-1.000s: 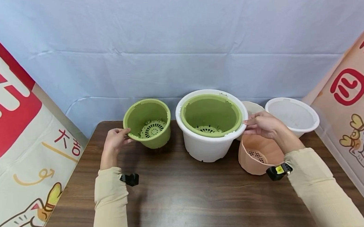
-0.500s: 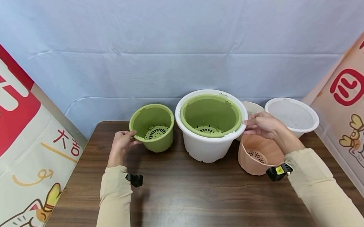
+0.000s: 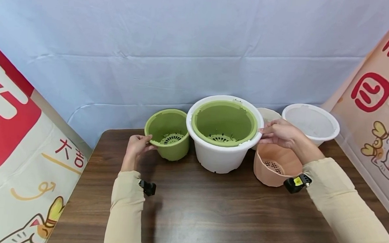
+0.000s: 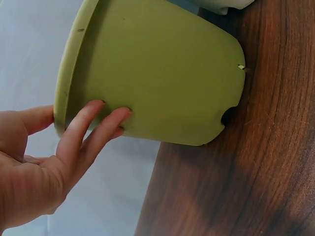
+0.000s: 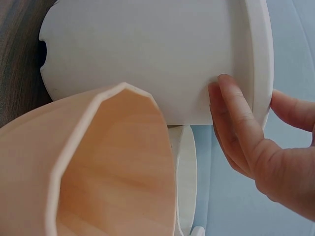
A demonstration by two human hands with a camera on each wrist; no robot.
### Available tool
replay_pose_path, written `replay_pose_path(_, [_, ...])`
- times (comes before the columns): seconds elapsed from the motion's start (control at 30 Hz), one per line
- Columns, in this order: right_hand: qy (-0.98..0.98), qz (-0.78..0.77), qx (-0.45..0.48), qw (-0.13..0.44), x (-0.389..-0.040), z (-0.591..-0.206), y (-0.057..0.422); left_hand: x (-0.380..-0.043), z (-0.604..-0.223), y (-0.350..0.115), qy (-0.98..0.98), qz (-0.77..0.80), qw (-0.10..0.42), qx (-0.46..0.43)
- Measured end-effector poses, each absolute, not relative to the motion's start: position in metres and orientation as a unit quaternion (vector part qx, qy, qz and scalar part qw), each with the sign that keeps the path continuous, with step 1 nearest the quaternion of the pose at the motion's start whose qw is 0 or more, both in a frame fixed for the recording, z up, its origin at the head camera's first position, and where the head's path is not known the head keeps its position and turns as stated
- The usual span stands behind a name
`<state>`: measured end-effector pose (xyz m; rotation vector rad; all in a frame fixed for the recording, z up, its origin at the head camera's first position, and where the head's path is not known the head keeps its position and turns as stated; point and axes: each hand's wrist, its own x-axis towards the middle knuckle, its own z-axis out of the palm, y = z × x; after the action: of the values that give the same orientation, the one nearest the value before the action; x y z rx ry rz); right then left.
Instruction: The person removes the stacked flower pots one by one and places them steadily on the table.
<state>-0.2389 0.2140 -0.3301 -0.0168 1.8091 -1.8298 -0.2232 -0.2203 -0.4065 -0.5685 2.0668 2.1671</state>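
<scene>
My left hand (image 3: 138,146) pinches the near left rim of a green plastic flowerpot (image 3: 174,151), thumb inside and fingers under the rim. The left wrist view shows these fingers (image 4: 81,130) against the outer wall of that green pot (image 4: 162,69). Beside it stands a larger white flowerpot (image 3: 217,161) with another green pot (image 3: 227,119) nested inside. With thumb on the rim and fingers below it, my right hand (image 3: 279,132) grips the white pot's right side. In the right wrist view the white pot (image 5: 138,49) shows its smooth wall and a notch at its base.
A peach fluted pot (image 3: 267,173) stands just right of the white one, below my right hand. Behind it is a cream pot (image 3: 264,114), partly hidden, and a white pot (image 3: 332,130) at the far right. A pale cloth (image 3: 185,44) hangs behind the wooden table (image 3: 209,214).
My left hand has moved the green pot to the right, up close beside the white pot. The right hand keeps its grip on the white rim.
</scene>
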Motion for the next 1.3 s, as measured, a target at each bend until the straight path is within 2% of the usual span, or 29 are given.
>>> replay_pose_path(0.67, [0.679,-0.679,-0.007,0.277,-0.24,-0.33,0.212,-0.233,-0.405,-0.213,0.664,0.72,0.04,-0.199])
replay_pose_path(1.03, [0.68,-0.679,-0.008,0.277,-0.239,-0.33,0.214,-0.228,-0.393,-0.211,0.737,0.65,0.04,-0.181])
replay_pose_path(1.3, [0.683,-0.676,-0.008,0.277,-0.239,-0.33,0.214,-0.224,-0.383,-0.21,0.763,0.613,0.047,-0.199])
